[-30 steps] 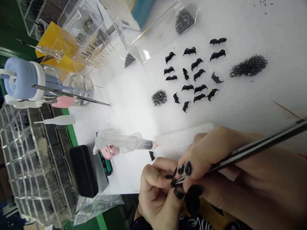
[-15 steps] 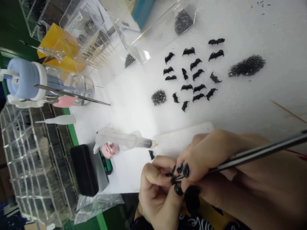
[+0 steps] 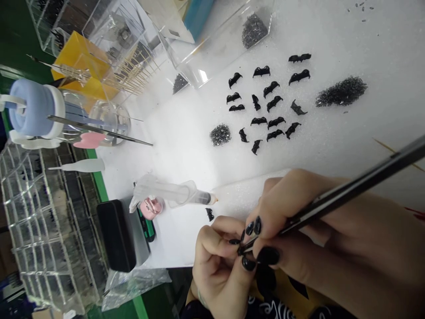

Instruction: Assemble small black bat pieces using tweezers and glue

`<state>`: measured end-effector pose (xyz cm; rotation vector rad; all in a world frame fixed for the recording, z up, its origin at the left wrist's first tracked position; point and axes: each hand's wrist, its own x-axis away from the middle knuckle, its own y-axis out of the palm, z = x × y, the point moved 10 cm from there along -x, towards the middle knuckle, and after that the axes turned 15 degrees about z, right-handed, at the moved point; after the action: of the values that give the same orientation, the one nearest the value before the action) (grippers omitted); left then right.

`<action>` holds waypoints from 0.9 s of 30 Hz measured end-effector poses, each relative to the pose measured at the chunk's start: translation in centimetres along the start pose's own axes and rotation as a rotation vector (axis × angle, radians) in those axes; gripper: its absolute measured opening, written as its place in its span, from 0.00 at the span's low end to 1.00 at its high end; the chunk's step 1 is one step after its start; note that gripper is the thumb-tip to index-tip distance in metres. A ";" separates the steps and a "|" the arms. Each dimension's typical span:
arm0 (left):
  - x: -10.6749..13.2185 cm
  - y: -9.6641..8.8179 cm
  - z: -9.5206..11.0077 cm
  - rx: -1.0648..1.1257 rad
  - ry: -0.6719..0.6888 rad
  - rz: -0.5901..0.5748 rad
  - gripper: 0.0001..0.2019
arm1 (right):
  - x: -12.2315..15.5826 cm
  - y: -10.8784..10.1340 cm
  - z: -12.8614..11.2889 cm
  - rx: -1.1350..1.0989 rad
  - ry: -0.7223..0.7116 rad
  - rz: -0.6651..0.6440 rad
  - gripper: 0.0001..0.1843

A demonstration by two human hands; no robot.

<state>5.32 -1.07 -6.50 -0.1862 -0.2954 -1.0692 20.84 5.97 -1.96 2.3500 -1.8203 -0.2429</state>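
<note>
Black tiny piece (image 3: 239, 249) pinched in left hand (image 3: 215, 261) fingertips, low over table (image 3: 186, 133) edge; right hand (image 3: 299, 230) grips tweezers (image 3: 332, 201) at it. Risk: tip slips, piece flicks off (lost among bat shapes (image 3: 265, 104)).

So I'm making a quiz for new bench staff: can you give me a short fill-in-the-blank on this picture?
1. The right hand holds thin metal ____ by their black stem.
2. The left hand pinches a tiny ____ piece at the tool's tip.
3. The clear plastic syringe lies with its tip pointing toward the ____ hand.
4. The small bat-shaped parts on the white foam sheet are ____ in colour.

Missing: tweezers; black; right; black
</note>
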 end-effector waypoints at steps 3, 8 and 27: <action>0.6 0.8 -0.2 0.029 0.042 -0.111 0.08 | 0.3 -0.2 0.5 0.088 0.040 0.067 0.12; 1.0 1.6 -0.3 0.298 0.047 -0.083 0.05 | -0.1 -1.3 0.5 0.089 0.088 0.232 0.07; 1.6 2.9 -0.3 0.415 0.013 -0.403 0.11 | -2.0 -3.6 -1.7 0.673 -0.133 0.037 0.08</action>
<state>8.65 -1.18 -6.31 0.2635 -0.5510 -1.3788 24.09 8.84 -1.05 2.7607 -2.2797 0.2745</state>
